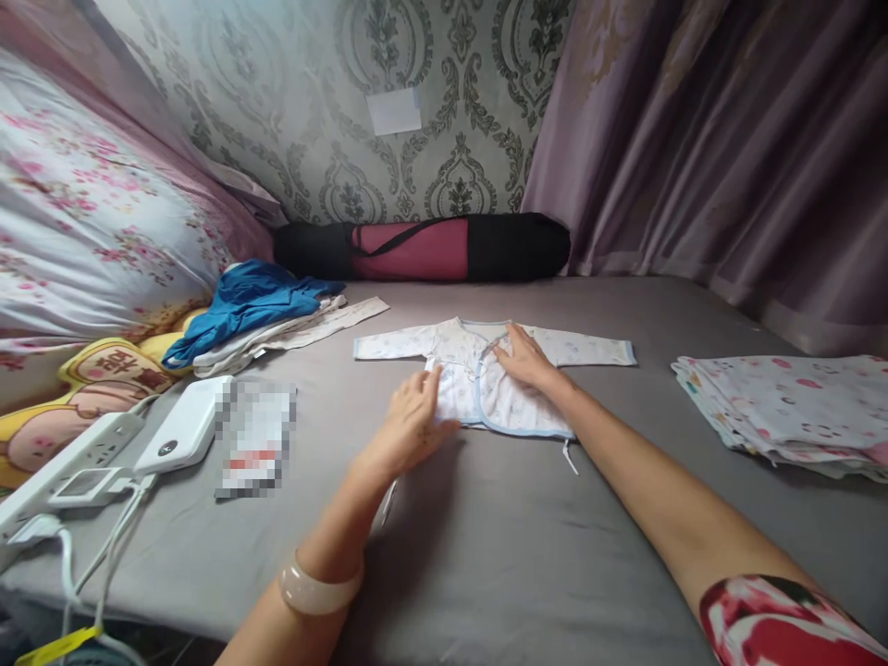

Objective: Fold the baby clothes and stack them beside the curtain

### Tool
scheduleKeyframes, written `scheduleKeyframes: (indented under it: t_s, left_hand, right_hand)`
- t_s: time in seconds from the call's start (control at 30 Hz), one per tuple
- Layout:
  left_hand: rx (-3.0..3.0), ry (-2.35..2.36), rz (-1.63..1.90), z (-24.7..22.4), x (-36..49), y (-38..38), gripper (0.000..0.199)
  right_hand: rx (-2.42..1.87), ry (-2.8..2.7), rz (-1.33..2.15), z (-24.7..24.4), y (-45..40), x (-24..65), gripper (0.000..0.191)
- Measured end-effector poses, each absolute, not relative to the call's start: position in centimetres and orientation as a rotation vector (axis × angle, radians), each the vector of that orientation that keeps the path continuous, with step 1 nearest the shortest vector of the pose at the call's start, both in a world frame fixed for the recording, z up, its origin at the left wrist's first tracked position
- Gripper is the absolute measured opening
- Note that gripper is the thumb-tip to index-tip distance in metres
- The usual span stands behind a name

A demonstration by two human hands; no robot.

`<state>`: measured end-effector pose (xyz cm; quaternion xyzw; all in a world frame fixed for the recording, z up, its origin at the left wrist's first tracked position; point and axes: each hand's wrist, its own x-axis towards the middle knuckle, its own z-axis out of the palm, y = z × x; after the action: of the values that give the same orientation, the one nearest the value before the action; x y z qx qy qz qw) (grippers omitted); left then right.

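A small white baby shirt [513, 398] with blue trim lies spread on the grey sheet, both sleeves stretched out sideways. My left hand [414, 416] is at the shirt's lower left edge, fingers apart and holding nothing. My right hand [524, 356] rests flat on the upper right chest near the neckline, its fingers stretched out. White ties hang from the shirt's sides, one beyond its lower right corner and one by my left wrist.
Folded printed cloths [783, 407] lie at the right. Blue and pale clothes [256, 301], a white power bank [186, 425], a power strip [76, 462] with cables and a blurred packet [256, 439] are at the left. A black and red bag [416, 248] lies along the wall.
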<state>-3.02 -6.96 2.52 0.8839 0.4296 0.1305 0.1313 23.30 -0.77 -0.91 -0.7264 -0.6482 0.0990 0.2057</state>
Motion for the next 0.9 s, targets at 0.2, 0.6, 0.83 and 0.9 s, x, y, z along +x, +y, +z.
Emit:
scheduleKeyframes:
  t_s: [0.2, 0.6, 0.83, 0.9]
  left_hand:
    - [2.323, 1.513, 0.123, 3.1, -6.1, -6.1, 0.033]
    - [2.134, 1.614, -0.083, 4.6, -7.2, -5.4, 0.01]
    - [1.777, 1.853, 0.431, 4.1, -11.0, -3.3, 0.012]
    - [1.639, 1.769, 0.586, 4.2, -11.7, -3.0, 0.016]
  right_hand:
    - [-1.829, -2.183, 0.409, 0.5, -4.9, 16.7, 0.065]
    - [-1.86, -2.376, 0.347, -0.5, -3.8, 11.0, 0.071]
    - [-1.877, -2.391, 0.328, -0.5, -4.1, 10.9, 0.064]
    - [-1.86, -2.379, 0.372, -0.5, -4.2, 10.9, 0.063]
